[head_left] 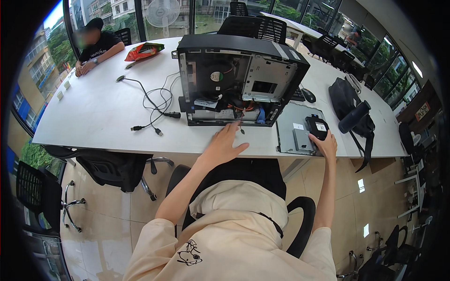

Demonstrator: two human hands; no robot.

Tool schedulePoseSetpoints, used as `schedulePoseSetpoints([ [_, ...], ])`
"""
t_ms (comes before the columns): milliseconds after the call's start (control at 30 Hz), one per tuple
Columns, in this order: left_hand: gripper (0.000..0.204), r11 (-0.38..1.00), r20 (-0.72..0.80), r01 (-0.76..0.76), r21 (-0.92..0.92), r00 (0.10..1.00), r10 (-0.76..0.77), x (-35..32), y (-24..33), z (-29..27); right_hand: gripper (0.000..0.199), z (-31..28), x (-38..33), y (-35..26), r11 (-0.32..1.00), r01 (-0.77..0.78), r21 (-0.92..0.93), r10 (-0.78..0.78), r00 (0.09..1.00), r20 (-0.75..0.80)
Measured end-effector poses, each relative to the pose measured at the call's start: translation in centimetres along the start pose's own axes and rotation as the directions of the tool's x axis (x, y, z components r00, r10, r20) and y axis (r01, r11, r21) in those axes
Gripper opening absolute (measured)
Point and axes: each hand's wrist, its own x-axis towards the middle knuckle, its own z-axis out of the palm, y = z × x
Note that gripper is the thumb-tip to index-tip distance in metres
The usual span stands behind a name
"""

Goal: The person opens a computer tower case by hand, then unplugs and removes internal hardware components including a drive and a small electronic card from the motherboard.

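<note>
Computer case (241, 82) found at upper centre of the frame, on the white desk (93, 117), its open side turned toward the lower edge; dark shell, bare metal inside, a pale metal bracket at the right of the cavity, orange and black wires bunched low down, a blue part near the lower right corner. Left hand (222, 145) placed at the case's lower edge, fingers spread, grip loose; whether the rim is touched cannot be told. A short dark wire end is seen by the fingertips. Right of centre, a black square unit (317, 127) with a white label is grasped in the grip of the right hand (326, 143), thumb and fingers at its near edges, over a flat grey metal panel (287, 133); a small grey box (303, 140) is seen on the panel beside it. Keyboard (297, 96) mostly hidden by the case; mouse (308, 95) just beside it. Left of the case, cables (149, 97) are strewn, plugs toward the lower edge. Red packet (143, 51) at upper left, near a seated person (101, 46). At right, the desk is taken up by a black bag (341, 96) and dark bottle (355, 117), a strap hung over the edge.
</note>
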Motion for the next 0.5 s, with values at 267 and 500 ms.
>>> schedulePoseSetpoints([
  [267, 0.052, 0.851, 0.21, 0.248, -0.463, 0.963, -0.166, 1.7, 0.4, 0.6, 0.119, -2.9, 0.0, -2.1, 0.998, -0.05, -0.041, 0.052, 0.997, 0.051],
  [500, 0.033, 0.616, 0.39, 0.266, -0.741, 0.918, 0.072, 3.6, -0.2, 0.7, 0.102, -3.4, -1.0, 0.5, 0.968, -0.009, 0.251, 0.057, 0.981, -0.184],
])
